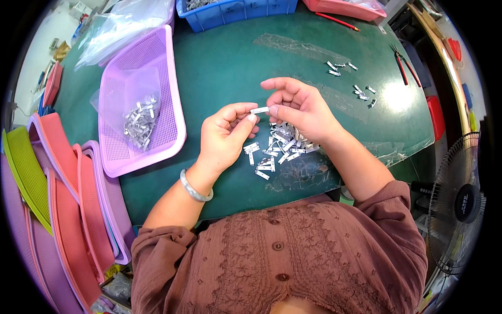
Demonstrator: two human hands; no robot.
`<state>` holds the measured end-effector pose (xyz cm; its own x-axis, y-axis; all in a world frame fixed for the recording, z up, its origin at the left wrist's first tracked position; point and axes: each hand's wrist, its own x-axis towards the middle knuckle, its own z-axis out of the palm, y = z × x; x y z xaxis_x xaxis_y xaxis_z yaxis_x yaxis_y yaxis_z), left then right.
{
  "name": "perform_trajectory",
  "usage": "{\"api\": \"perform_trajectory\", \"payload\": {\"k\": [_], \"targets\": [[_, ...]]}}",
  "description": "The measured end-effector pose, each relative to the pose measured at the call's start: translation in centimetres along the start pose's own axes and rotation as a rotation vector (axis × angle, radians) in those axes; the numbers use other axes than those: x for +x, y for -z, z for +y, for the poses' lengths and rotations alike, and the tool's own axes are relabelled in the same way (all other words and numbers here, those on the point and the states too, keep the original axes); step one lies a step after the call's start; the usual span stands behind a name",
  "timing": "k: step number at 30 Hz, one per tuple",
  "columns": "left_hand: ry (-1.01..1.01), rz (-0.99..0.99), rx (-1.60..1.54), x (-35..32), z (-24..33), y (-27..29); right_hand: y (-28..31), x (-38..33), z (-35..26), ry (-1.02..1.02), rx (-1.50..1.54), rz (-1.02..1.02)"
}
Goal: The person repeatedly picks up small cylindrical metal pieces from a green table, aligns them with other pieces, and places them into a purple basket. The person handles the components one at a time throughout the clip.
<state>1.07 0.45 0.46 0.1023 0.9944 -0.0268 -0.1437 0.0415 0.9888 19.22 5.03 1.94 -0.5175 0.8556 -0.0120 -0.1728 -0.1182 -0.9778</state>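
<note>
Over the table, a small silvery-white metal piece (259, 110) with dark holes is held level between my two hands. My left hand (226, 132) pinches its left end between thumb and fingers. At the other end, the thumb of my right hand (306, 111) presses against curled fingers, while the index finger stretches out above. Beneath my right hand lies a loose pile of similar metal pieces (282, 141), partly hidden by it. To the left, a purple mesh basket (175, 99) contains a clear bag of metal pieces (140, 123).
Small groups of metal pieces (361, 93) lie farther right. Red-handled pliers (402, 68) and a red pen (337, 22) rest near the far right edge. A blue bin (238, 10) stands at the back. Stacked coloured baskets (68, 193) crowd the left; a fan (457, 204) stands right.
</note>
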Motion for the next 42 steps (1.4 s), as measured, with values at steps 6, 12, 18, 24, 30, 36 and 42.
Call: {"api": "perform_trajectory", "payload": {"k": [6, 12, 18, 24, 30, 36, 42], "targets": [[0.041, 0.009, -0.015, 0.09, -0.05, 0.09, -0.01, -0.01, 0.13, 0.002, -0.047, -0.025], [0.073, -0.001, -0.058, 0.24, -0.15, 0.05, 0.01, -0.06, 0.14, 0.035, -0.159, -0.036], [0.094, 0.001, -0.086, 0.26, -0.31, 0.11, 0.15, 0.04, 0.39, 0.073, -0.199, -0.052], [0.086, -0.015, -0.084, 0.24, -0.49, 0.33, 0.18, 0.12, 0.53, 0.063, -0.184, -0.057], [0.077, -0.012, -0.073, 0.24, -0.4, 0.3, 0.26, 0.21, 0.55, 0.032, -0.172, -0.052], [0.08, -0.019, -0.068, 0.19, -0.59, 0.33, 0.31, 0.2, 0.49, 0.043, -0.153, -0.052], [0.065, -0.029, -0.102, 0.15, -0.5, 0.15, 0.07, 0.19, 0.69, 0.107, -0.156, -0.001]]}}
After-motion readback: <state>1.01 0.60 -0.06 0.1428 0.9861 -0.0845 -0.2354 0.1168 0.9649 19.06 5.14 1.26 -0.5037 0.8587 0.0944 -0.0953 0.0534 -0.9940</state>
